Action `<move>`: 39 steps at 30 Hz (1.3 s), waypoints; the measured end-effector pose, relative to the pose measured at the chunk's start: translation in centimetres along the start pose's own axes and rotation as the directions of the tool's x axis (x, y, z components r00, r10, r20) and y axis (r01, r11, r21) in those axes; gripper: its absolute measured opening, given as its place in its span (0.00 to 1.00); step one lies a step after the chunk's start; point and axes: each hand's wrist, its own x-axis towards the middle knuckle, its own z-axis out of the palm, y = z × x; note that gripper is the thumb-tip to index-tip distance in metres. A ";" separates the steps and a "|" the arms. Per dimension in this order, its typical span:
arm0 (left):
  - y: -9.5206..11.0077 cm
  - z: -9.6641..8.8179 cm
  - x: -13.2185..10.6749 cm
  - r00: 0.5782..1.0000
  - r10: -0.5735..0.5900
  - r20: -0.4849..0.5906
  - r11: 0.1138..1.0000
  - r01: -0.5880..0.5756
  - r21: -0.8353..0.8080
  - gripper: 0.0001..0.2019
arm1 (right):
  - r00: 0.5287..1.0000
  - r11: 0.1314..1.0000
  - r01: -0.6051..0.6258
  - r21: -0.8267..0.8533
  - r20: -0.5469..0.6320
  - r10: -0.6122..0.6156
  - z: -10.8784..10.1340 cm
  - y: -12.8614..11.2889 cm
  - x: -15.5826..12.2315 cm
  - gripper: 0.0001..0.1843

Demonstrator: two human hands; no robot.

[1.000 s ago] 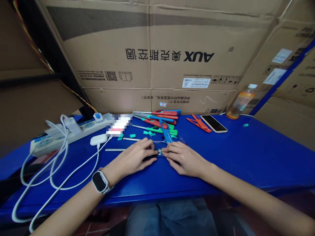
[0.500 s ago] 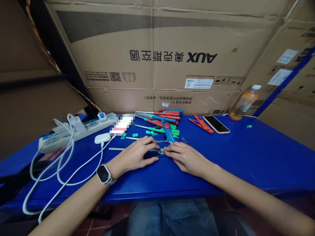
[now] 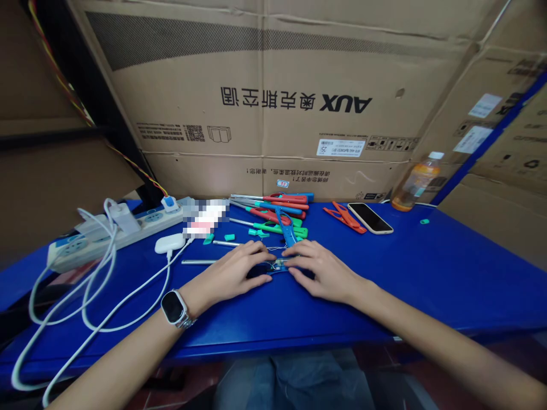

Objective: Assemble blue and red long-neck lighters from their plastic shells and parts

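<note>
A long-nosed lighter with an opened blue handle lies on the blue table, small inner parts and thin wires showing. Its metal tube points left from under my left hand, which wears a watch and grips the handle between thumb and fingers. From the other side, my right hand has its fingertips and thumb on the same handle, at the inner parts. The fingers partly hide the grip. Just beyond lie a second metal tube and a blue handle shell.
Several coloured long-nosed lighters are piled behind the hands, with small green caps nearby. To the right are orange handle shells, a phone and a drink bottle. A power strip with white cables stands left; cardboard forms the back.
The fingers of my right hand have spread and shifted slightly over the opened handle. My left hand stays nearly in place. The whole view has shifted a little.
</note>
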 end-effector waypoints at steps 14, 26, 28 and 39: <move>-1.7 -1.3 -0.5 0.995 -0.097 0.012 0.995 0.098 -0.025 0.11 | 0.977 0.969 -0.195 0.153 0.114 0.178 2.2 -0.1 4.5 0.05; -2.0 -0.8 -0.4 0.988 -0.155 -0.022 0.981 0.151 -0.121 0.06 | 0.929 0.936 -0.345 0.071 0.165 0.330 2.5 -0.8 6.0 0.04; -2.0 -0.9 -0.4 0.989 -0.146 -0.029 0.982 0.141 -0.128 0.07 | 0.930 0.935 -0.348 0.075 0.157 0.333 2.6 -0.8 5.9 0.04; -2.4 -1.6 -1.0 0.998 -0.066 0.007 0.993 0.066 -0.102 0.09 | 0.913 0.912 -0.389 0.127 0.183 0.364 2.7 -0.6 5.6 0.03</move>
